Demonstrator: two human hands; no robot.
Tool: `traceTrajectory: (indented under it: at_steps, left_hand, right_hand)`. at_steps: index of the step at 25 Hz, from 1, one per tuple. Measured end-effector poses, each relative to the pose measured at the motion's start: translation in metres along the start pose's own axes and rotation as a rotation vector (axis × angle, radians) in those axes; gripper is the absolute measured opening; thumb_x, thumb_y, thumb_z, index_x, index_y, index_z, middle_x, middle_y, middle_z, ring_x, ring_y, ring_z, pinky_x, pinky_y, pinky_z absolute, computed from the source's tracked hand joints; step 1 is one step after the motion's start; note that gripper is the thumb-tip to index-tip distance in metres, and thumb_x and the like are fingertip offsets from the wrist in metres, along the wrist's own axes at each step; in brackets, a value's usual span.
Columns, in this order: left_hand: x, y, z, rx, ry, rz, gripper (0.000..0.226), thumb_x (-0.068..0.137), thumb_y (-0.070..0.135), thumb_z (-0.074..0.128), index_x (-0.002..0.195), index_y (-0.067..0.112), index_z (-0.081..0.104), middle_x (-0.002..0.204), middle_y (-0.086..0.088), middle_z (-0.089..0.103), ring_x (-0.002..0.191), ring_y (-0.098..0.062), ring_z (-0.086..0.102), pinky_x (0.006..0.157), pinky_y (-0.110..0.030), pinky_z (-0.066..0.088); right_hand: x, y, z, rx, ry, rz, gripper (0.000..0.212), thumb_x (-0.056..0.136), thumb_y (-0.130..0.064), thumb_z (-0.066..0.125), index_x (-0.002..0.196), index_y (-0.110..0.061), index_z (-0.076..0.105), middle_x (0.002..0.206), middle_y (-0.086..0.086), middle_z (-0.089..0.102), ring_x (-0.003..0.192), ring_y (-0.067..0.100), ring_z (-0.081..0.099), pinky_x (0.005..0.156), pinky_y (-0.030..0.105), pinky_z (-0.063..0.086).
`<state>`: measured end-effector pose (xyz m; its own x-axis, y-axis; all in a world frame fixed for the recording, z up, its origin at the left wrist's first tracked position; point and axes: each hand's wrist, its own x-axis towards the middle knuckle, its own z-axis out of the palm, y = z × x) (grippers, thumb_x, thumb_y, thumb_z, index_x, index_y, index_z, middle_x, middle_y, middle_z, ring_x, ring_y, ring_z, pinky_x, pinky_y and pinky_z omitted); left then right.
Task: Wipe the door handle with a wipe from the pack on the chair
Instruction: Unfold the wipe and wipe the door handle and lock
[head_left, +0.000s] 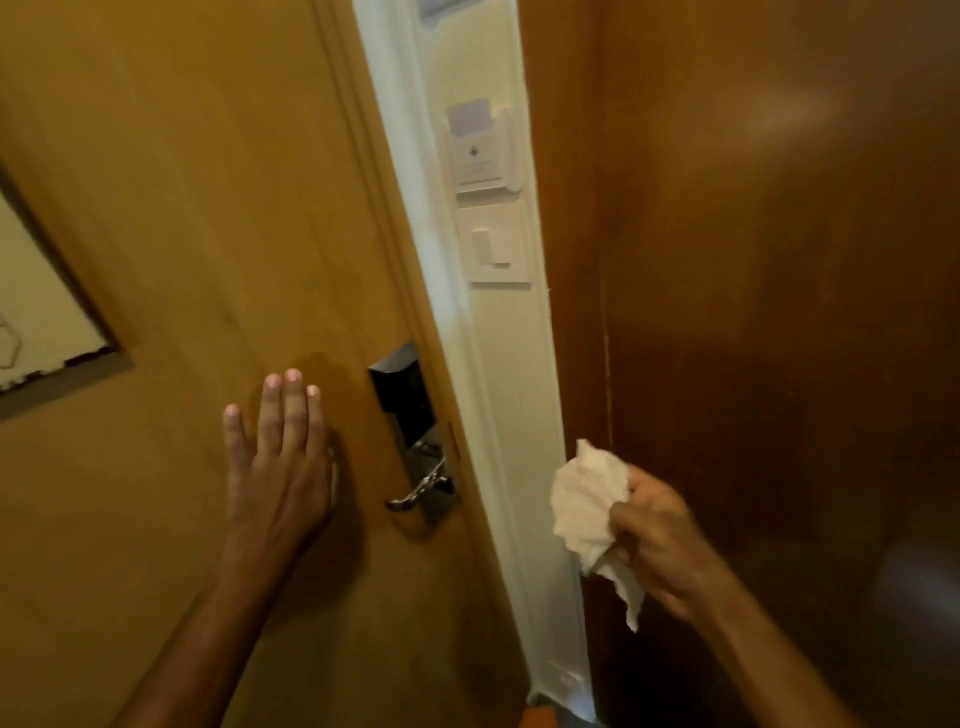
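Note:
A metal lever door handle (420, 488) hangs below a dark electronic lock plate (402, 395) near the right edge of the light wooden door (208, 208). My left hand (280, 462) lies flat against the door, fingers up and together, just left of the handle. My right hand (660, 540) holds a crumpled white wipe (589, 506) in front of the white door frame, to the right of the handle and apart from it. The pack and the chair are out of view.
A key-card holder (480, 150) and a light switch (493, 244) are mounted on the white wall strip (519, 364). A dark wooden panel (753, 312) fills the right side. A framed notice (41, 312) hangs on the door at far left.

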<state>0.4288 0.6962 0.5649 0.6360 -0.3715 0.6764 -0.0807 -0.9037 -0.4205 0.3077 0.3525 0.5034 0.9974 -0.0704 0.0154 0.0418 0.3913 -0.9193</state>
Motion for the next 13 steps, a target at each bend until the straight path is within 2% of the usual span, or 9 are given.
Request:
traceTrajectory:
  at_steps: [2,3,5,6,8,10,11,13]
  left_hand:
    - [-0.002,-0.017,0.009,0.076,-0.011,-0.005,0.07,0.096,0.031,0.029,0.154,-0.007,0.024,0.164,-0.03,0.022,0.155,-0.04,0.009,0.122,-0.063,-0.007]
    - [-0.005,-0.023,0.014,0.128,-0.006,0.011,0.07,0.096,0.031,0.029,0.155,-0.008,0.023,0.164,-0.03,0.021,0.155,-0.041,0.011,0.122,-0.063,-0.008]
    - [-0.009,-0.03,0.025,0.235,0.034,0.059,0.071,0.097,0.032,0.028,0.155,-0.008,0.022,0.165,-0.03,0.018,0.154,-0.043,0.014,0.122,-0.063,-0.008]
    - [-0.011,-0.033,0.029,0.272,0.057,0.078,0.071,0.097,0.032,0.027,0.155,-0.008,0.022,0.165,-0.03,0.018,0.154,-0.044,0.015,0.123,-0.064,-0.008]
    - [-0.011,-0.035,0.032,0.322,0.097,0.092,0.071,0.098,0.033,0.024,0.156,-0.009,0.021,0.165,-0.03,0.017,0.153,-0.044,0.017,0.123,-0.064,-0.006]
    - [-0.011,-0.037,0.037,0.354,0.104,0.106,0.072,0.098,0.034,0.023,0.156,-0.009,0.019,0.166,-0.031,0.014,0.154,-0.044,0.013,0.122,-0.065,-0.004]
    - [-0.011,-0.037,0.037,0.354,0.102,0.113,0.073,0.099,0.035,0.023,0.156,-0.009,0.017,0.166,-0.031,0.012,0.155,-0.044,0.01,0.122,-0.065,-0.003]
    - [-0.013,-0.038,0.041,0.357,0.104,0.13,0.073,0.099,0.035,0.023,0.157,-0.009,0.015,0.167,-0.031,0.01,0.155,-0.044,0.007,0.122,-0.064,-0.002]
  right_hand:
    - [0.02,0.027,0.042,0.035,-0.181,-0.014,0.04,0.083,-0.002,0.067,0.12,-0.018,0.066,0.11,0.015,0.074,0.095,0.032,0.072,0.069,0.037,0.061]
    - [0.033,0.041,0.061,0.014,-0.244,-0.014,0.043,0.081,-0.011,0.073,0.122,-0.019,0.065,0.112,0.013,0.073,0.099,0.03,0.071,0.073,0.037,0.061]
    - [0.065,0.068,0.095,-0.116,-0.294,-0.042,0.043,0.086,-0.018,0.071,0.127,-0.021,0.062,0.12,0.004,0.072,0.109,0.022,0.068,0.082,0.033,0.059]
    - [0.082,0.082,0.111,-0.204,-0.254,-0.083,0.038,0.09,-0.015,0.067,0.127,-0.023,0.063,0.121,0.002,0.071,0.112,0.02,0.066,0.087,0.03,0.057]
    - [0.111,0.11,0.134,-0.42,-0.027,-0.224,0.032,0.091,-0.009,0.064,0.12,-0.024,0.065,0.117,0.0,0.071,0.11,0.019,0.067,0.09,0.023,0.054]
    - [0.136,0.137,0.154,-0.606,0.232,-0.417,0.025,0.086,-0.007,0.069,0.111,-0.013,0.07,0.11,0.005,0.072,0.101,0.02,0.069,0.084,0.017,0.052]
    - [0.147,0.142,0.16,-0.622,0.353,-0.463,0.022,0.086,-0.007,0.07,0.108,-0.008,0.072,0.109,0.009,0.072,0.098,0.021,0.068,0.081,0.016,0.051]
    - [0.174,0.143,0.166,-0.508,0.53,-0.433,0.021,0.089,-0.011,0.065,0.109,-0.008,0.07,0.113,0.009,0.068,0.101,0.019,0.064,0.079,0.016,0.048]
